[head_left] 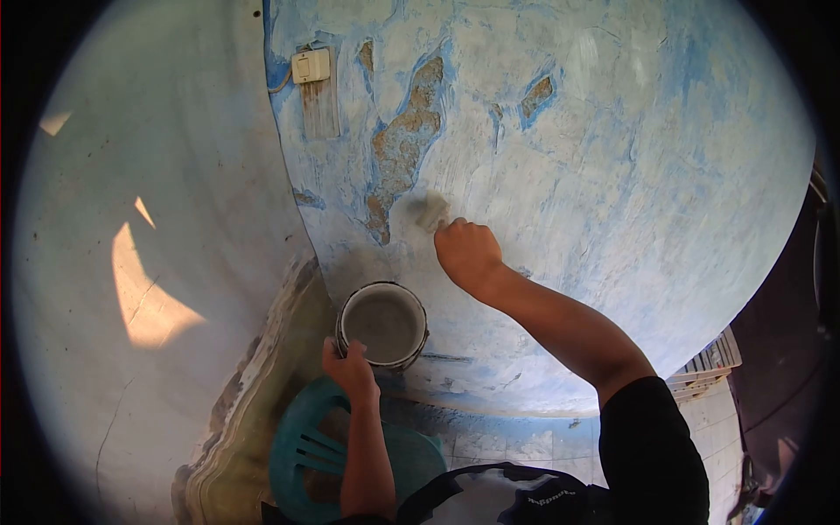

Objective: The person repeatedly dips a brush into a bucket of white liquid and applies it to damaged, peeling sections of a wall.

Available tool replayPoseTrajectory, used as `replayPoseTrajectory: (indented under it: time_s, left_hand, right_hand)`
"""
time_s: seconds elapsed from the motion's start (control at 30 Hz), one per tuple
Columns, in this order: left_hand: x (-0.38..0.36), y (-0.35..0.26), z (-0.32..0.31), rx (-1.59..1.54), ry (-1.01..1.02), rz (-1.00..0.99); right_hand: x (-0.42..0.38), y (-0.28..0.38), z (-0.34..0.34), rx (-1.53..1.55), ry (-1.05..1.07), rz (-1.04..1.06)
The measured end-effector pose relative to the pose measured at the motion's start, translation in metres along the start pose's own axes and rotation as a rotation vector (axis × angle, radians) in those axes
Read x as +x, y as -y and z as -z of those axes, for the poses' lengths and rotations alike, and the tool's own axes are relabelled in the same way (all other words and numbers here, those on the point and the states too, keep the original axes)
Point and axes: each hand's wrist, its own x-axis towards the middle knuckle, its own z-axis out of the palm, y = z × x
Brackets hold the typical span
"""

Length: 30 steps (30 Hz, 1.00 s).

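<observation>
My right hand (469, 254) is closed round the handle of a paintbrush (430, 213), smeared by motion, its head close against the peeling wall (560, 201). White coating lies over the wall's blue paint, and a long bare brown patch (407, 144) shows just left of the brush. Lower down, my left hand (352, 366) grips the near left rim of a round paint bucket (383, 325), thumb over the edge. The bucket's inside looks greyish white, and its outer rim has dark stains.
A green plastic chair (293, 437) stands below my left arm. An old light switch (311, 66) is fixed high on the wall, its cable leading left. A pale side wall (175, 175) borders the left. Slatted crates (709, 363) and dark cloth (779, 350) are at the right.
</observation>
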Motion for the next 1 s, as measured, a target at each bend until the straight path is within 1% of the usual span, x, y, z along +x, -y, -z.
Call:
replayPoseTrajectory:
  time_s: [0.07, 0.1, 0.17, 0.2, 0.27, 0.33, 0.37, 0.4, 0.43, 0.5, 0.6, 0.67, 0.73, 0.77, 0.8, 0.87, 0.9, 0.97, 1.0]
  left_hand:
    - [0.002, -0.003, -0.002, -0.003, -0.007, -0.021]
    - [0.001, -0.004, -0.003, -0.011, -0.028, 0.000]
    - [-0.001, -0.001, -0.002, -0.018, -0.052, 0.029]
    - [-0.001, 0.001, -0.001, -0.009, -0.031, 0.009]
    - [0.001, 0.002, -0.001, -0.004, -0.012, -0.016]
    - [-0.002, -0.001, -0.002, -0.023, -0.016, -0.014]
    - [-0.004, -0.002, -0.001, -0.025, -0.016, -0.012]
    - [-0.005, -0.005, -0.001, -0.040, -0.014, -0.016]
    - [-0.002, -0.006, -0.001, -0.058, -0.014, -0.022]
    - [-0.002, -0.005, 0.003, -0.042, -0.022, -0.024]
    - [0.001, 0.001, 0.007, -0.017, -0.034, -0.028]
    - [0.001, 0.002, 0.009, -0.004, -0.037, -0.029]
    - [0.000, 0.001, 0.008, 0.007, -0.048, -0.020]
    - [-0.001, 0.000, 0.007, 0.010, -0.051, -0.019]
    - [-0.002, -0.002, 0.006, -0.003, -0.047, -0.026]
    - [-0.002, 0.000, 0.006, -0.013, -0.048, -0.025]
    - [0.000, 0.003, 0.006, -0.010, -0.044, -0.022]
    - [0.000, 0.005, 0.008, -0.007, -0.040, -0.019]
    - [-0.002, 0.003, 0.008, 0.006, -0.037, -0.002]
  right_hand:
    - [-0.003, -0.004, 0.024, -0.010, 0.058, 0.055]
    - [-0.001, -0.006, 0.039, -0.012, 0.055, 0.058]
    - [0.005, -0.013, 0.062, 0.011, -0.261, -0.120]
    - [0.009, -0.017, 0.062, 0.011, -0.257, -0.116]
    - [0.018, -0.022, 0.057, -0.015, -0.315, -0.198]
    - [0.016, -0.021, 0.017, -0.034, -0.287, -0.173]
    - [0.008, -0.014, 0.000, -0.036, -0.242, -0.113]
    - [-0.001, -0.008, -0.011, -0.038, -0.200, -0.051]
    - [-0.009, -0.003, -0.017, -0.041, -0.205, -0.048]
    - [-0.023, 0.000, -0.018, 0.006, 0.084, 0.138]
    - [-0.015, -0.011, 0.004, -0.064, 0.100, 0.174]
    - [0.000, -0.022, 0.026, -0.145, 0.054, 0.107]
    - [0.013, -0.035, 0.055, -0.189, -0.020, 0.089]
    - [0.014, -0.036, 0.074, -0.197, -0.087, 0.048]
    - [0.017, -0.040, 0.084, -0.256, -0.222, 0.038]
    - [0.022, -0.041, 0.102, -0.298, -0.419, -0.018]
    - [0.022, -0.038, 0.100, -0.298, -0.413, -0.013]
    - [0.024, -0.028, 0.089, -0.418, -0.468, -0.004]
    - [0.022, -0.021, 0.069, -0.496, -0.424, 0.046]
